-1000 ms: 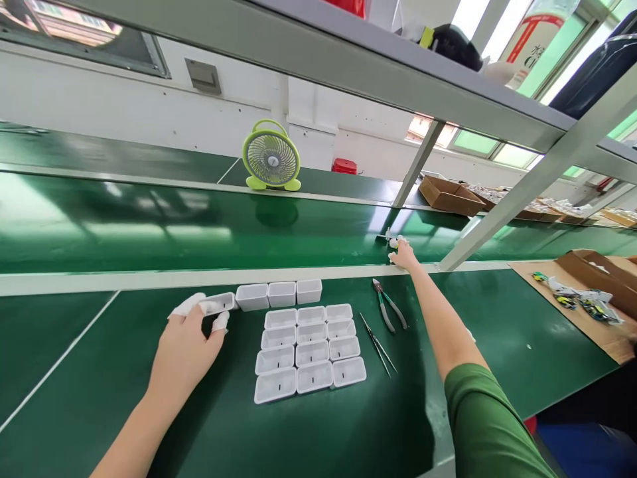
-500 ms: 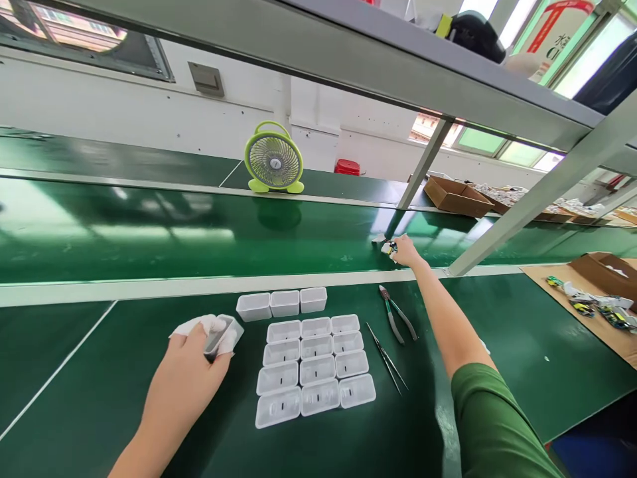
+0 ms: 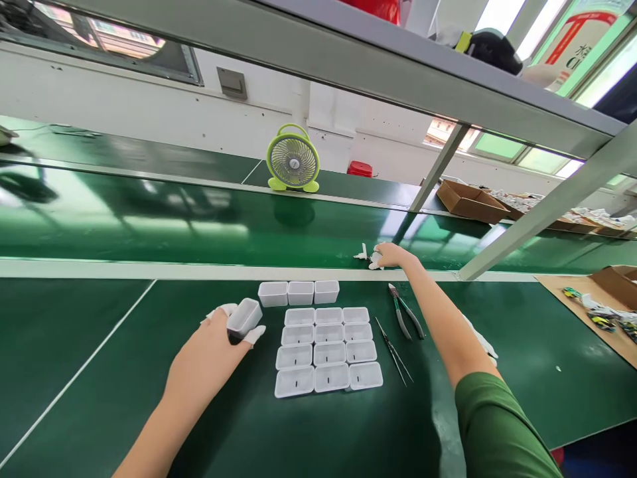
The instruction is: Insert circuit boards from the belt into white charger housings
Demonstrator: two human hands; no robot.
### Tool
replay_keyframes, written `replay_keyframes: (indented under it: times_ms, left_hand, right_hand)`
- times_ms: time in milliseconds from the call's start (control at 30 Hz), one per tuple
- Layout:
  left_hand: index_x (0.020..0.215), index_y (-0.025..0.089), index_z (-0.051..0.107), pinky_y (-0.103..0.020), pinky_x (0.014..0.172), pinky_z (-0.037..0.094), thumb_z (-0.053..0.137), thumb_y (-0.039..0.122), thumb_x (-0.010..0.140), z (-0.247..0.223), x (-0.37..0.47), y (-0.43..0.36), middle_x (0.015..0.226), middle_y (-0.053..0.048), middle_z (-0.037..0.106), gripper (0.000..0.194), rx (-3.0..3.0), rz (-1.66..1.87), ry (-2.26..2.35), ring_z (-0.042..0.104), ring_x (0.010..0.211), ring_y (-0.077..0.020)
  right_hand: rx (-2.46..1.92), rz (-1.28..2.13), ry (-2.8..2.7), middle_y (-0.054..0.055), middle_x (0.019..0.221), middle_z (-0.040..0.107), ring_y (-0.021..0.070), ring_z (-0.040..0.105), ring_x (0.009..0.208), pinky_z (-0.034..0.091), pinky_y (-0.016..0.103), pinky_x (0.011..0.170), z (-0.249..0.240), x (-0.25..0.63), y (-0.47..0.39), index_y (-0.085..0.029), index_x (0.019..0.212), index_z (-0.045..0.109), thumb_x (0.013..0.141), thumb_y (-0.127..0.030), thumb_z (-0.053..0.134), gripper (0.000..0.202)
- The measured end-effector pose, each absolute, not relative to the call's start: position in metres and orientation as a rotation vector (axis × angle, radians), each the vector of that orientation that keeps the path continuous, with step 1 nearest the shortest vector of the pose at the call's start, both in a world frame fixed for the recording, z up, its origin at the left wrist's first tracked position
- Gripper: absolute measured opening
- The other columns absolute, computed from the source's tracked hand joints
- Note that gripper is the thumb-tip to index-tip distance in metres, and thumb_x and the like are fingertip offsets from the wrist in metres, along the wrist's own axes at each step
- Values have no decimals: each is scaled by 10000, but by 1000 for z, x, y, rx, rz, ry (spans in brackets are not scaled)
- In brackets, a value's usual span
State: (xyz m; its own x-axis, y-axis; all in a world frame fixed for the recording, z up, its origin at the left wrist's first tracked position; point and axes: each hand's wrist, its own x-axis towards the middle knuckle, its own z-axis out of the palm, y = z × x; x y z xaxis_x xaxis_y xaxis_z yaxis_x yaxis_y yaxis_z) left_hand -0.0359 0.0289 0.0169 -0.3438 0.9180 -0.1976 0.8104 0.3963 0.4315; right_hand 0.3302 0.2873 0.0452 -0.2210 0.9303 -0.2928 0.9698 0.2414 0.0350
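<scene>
My left hand (image 3: 206, 352) is closed around a small white plastic box (image 3: 245, 317), tilted, with white covers on the fingertips. My right hand (image 3: 393, 255) reaches out over the green belt, its fingers drawn together, with white covered tips. A small white piece (image 3: 362, 253) lies at those fingertips; whatever is between them is hidden. Several open white boxes (image 3: 329, 356) stand in rows on the green table, each in the nearer rows with a small dark mark inside. Behind them is a row of three more white boxes (image 3: 300, 293). Cutting pliers (image 3: 405, 312) and tweezers (image 3: 394, 352) lie to their right.
A green fan (image 3: 293, 159) stands beyond the belt (image 3: 199, 229). A slanted metal post (image 3: 537, 206) and an overhead shelf (image 3: 348, 56) frame the bench. Cardboard with small coloured parts (image 3: 602, 312) lies at the right. White pieces (image 3: 482, 340) show beside my right forearm.
My right hand has moved left along the belt; the yellow and black part at its fingers no longer shows. My left hand has turned the white box. The view has shifted slightly.
</scene>
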Motion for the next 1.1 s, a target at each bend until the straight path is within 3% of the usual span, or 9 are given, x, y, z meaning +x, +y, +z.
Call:
replay_keyframes:
  times_ms: [200,367,467,533,633,700,833,1000,1100]
  left_hand:
    - [991,213,542,-353,684,466,503,384,848,13,-39,32,969,-95,671,227,1552,427,2185,660,880,-296]
    - [1133,207,554,-371,742,485,558,337,812,15,-42,30,1020,-87,659,346,1468,750,2147,644,876,-268]
    - [1136,239,527,-363,771,516,669,412,767,22,-36,23,1071,-59,666,432,1316,1237,1767,655,919,-247]
    - [1120,246,507,-335,722,543,729,486,754,27,-27,17,1111,-61,666,491,1123,1417,1392,675,935,-241]
    - [1153,239,534,-288,573,542,776,606,726,30,-12,6,1199,-109,680,613,779,1346,978,718,884,-259]
    - [1188,226,581,-271,550,541,808,613,709,28,-5,-1,1235,-141,690,656,651,1294,843,730,901,-277]
    - [1358,274,580,-329,774,586,845,529,727,25,0,-13,1372,-140,648,730,596,1277,704,693,1103,-323]
    - [1544,369,392,-434,940,535,742,520,826,30,3,-24,1595,-107,446,813,632,1091,541,610,1258,-381]
    - [1563,347,369,-478,1039,490,684,512,885,21,9,-31,1536,-120,514,766,796,1021,629,606,1264,-367]
  right_hand:
    - [1881,-293,2333,89,1206,674,239,657,1097,541,477,971,44,302,285,-155,1181,652,957,-365,668,308]
    - [2076,-398,2649,143,1151,726,325,657,1134,499,450,1005,65,311,261,-126,1157,688,774,-270,765,417]
    - [2241,-550,2881,103,1281,691,271,645,1195,516,411,1011,75,318,223,-201,1238,637,882,-401,602,410]
    - [2369,-865,3033,67,1350,658,220,633,1236,532,414,1020,75,318,189,-269,1238,612,968,-507,440,400]
    - [2259,-2880,2551,8,1165,749,234,670,1189,512,454,1074,67,309,131,-313,1023,684,766,-578,779,381]
    - [2052,-3394,2007,-5,1103,774,233,683,1172,488,452,1111,61,299,96,-309,968,706,699,-525,870,382]
    - [1781,-3657,1701,14,1207,753,254,674,1205,444,478,1163,50,278,50,-309,996,726,708,-496,884,378]
    - [1625,-3731,1618,52,1330,702,297,622,1290,378,535,1212,39,272,27,-318,1179,710,744,-526,849,502]
    - [1598,-3697,1671,43,1387,668,295,593,1329,371,535,1215,36,273,18,-352,1251,677,759,-527,834,545]
